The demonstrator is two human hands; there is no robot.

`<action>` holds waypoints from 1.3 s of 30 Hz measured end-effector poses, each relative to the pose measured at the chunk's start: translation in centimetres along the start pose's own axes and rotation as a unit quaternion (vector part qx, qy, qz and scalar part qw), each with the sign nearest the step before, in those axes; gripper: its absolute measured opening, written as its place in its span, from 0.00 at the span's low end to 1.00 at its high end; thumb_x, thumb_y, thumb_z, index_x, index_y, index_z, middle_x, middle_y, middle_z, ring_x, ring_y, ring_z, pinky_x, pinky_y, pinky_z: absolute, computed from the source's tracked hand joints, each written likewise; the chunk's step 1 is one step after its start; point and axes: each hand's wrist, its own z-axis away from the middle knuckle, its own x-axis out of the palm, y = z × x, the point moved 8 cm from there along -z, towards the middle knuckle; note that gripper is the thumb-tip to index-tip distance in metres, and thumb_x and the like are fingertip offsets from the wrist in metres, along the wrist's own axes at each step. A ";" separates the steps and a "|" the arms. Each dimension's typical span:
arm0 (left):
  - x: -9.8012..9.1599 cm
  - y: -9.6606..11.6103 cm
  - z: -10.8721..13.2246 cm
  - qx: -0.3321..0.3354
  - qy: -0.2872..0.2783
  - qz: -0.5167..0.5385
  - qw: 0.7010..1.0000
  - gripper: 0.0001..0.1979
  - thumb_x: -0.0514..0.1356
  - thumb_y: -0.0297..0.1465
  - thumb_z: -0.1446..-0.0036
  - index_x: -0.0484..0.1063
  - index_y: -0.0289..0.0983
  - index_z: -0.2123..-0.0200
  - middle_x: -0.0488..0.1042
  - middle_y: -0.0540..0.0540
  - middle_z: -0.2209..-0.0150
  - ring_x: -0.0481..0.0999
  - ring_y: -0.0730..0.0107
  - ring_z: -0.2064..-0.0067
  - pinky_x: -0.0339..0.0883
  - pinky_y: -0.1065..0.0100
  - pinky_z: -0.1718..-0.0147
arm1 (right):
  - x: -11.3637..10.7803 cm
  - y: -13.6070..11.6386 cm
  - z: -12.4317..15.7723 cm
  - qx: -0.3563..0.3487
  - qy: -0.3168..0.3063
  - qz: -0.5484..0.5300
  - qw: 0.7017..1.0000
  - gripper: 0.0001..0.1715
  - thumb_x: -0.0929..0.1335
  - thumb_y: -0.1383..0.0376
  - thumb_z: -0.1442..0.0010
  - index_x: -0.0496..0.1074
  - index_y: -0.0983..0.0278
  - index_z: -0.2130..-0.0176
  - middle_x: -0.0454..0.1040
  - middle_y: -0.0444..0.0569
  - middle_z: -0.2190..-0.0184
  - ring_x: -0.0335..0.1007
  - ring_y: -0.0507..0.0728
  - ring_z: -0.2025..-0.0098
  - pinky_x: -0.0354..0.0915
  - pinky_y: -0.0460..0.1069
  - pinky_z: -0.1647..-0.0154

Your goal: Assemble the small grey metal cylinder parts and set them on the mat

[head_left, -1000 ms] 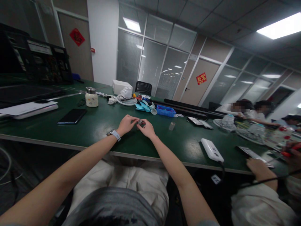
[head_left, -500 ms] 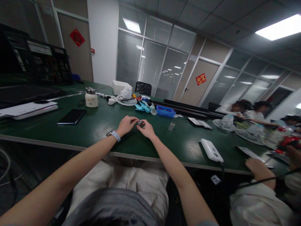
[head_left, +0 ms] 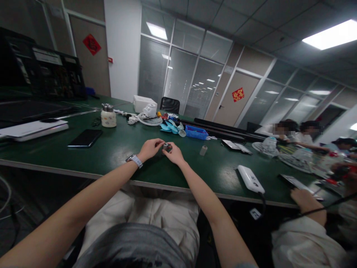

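Between my two hands, just above or on the green table, is a small grey cylinder (head_left: 165, 146) with a dark spot on its top end. My right hand (head_left: 175, 154) grips it from the right with thumb and fingers. From the left, the fingertips of my left hand (head_left: 150, 149) pinch together at the cylinder's upper edge; whether they hold some smaller piece is hidden. A second, similar grey cylinder (head_left: 203, 150) stands on the table to the right of my hands.
A black phone (head_left: 85, 138) and a cream jar (head_left: 108, 118) lie to the left. Behind my hands are a white fan grille (head_left: 150, 120), light-blue pieces (head_left: 170, 127) and a blue basket (head_left: 196, 131). A white device (head_left: 251, 178) with a cable sits right, near a co-worker's hand (head_left: 305, 201).
My hands and the grey cylinder stay almost in place, with only slight finger movement. At the far right, a co-worker's hands and a red object have shifted a little.
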 end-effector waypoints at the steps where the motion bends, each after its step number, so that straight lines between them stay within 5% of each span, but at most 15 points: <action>1: 0.0 0.0 0.0 0.000 -0.001 -0.001 1.000 0.16 0.52 0.39 0.39 0.76 0.39 0.59 0.80 0.46 0.64 0.76 0.64 0.65 0.65 0.68 0.67 | 0.0 0.0 0.0 -0.001 -0.001 -0.001 1.000 0.22 0.69 0.58 0.47 0.66 0.59 0.52 0.73 0.43 0.62 0.67 0.49 0.75 0.67 0.47 0.69; 22: 0.0 -0.3 0.0 -0.008 0.009 -0.029 0.999 0.13 0.53 0.35 0.40 0.74 0.40 0.58 0.79 0.46 0.64 0.76 0.65 0.64 0.67 0.68 0.65 | 0.2 0.1 -0.1 -0.004 0.001 -0.012 1.000 0.22 0.69 0.59 0.47 0.66 0.60 0.52 0.73 0.43 0.62 0.66 0.48 0.77 0.67 0.47 0.70; 31: -1.9 -2.1 0.4 -0.106 0.092 -0.099 0.985 0.11 0.55 0.33 0.41 0.73 0.40 0.58 0.79 0.45 0.67 0.76 0.62 0.66 0.65 0.67 0.71 | 0.1 0.1 0.0 -0.003 0.004 -0.002 1.000 0.23 0.69 0.56 0.46 0.66 0.59 0.52 0.73 0.43 0.61 0.66 0.48 0.76 0.67 0.47 0.68; 39: -2.4 -1.9 0.7 -0.138 0.095 -0.096 0.981 0.11 0.54 0.31 0.41 0.72 0.39 0.56 0.79 0.42 0.64 0.75 0.57 0.61 0.66 0.63 0.64 | 0.1 0.1 0.1 0.008 0.004 0.005 1.000 0.26 0.69 0.51 0.46 0.65 0.58 0.51 0.74 0.43 0.62 0.67 0.49 0.75 0.66 0.47 0.69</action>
